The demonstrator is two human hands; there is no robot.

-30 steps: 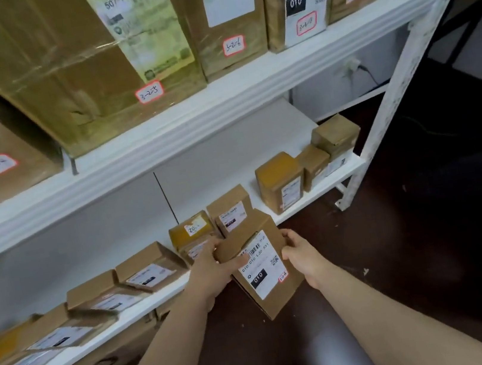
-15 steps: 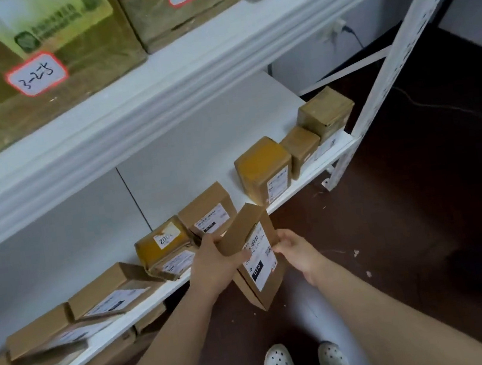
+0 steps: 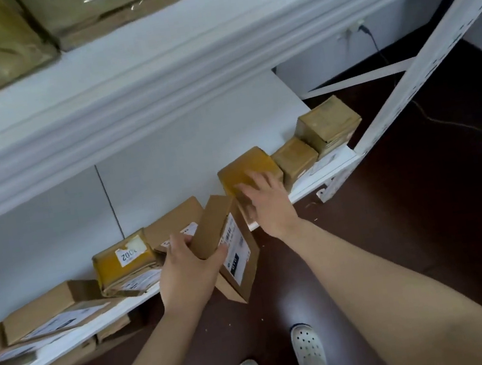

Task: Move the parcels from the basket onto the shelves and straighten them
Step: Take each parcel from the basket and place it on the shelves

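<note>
My left hand (image 3: 184, 264) grips a flat brown cardboard parcel (image 3: 229, 246) with a white label, held on edge just in front of the low white shelf (image 3: 309, 186). My right hand (image 3: 264, 202) has spread fingers reaching onto a tape-wrapped yellowish parcel (image 3: 242, 166) that stands on the shelf to the right of the held one. Between the held parcel and the wall stands another brown parcel (image 3: 173, 220). No basket is in view.
Left along the low shelf lie a taped parcel marked 2002 (image 3: 123, 264) and several flat boxes (image 3: 52, 310). Two small taped boxes (image 3: 327, 121) stand at the shelf's right end by the white upright (image 3: 422, 67). Large boxes fill the upper shelf (image 3: 121, 59). My white shoes (image 3: 308, 350) stand on dark floor.
My right hand has let go of the brown parcel and moved up and right onto the taped parcel on the shelf. My left hand alone now holds the brown parcel. The view tilted further down.
</note>
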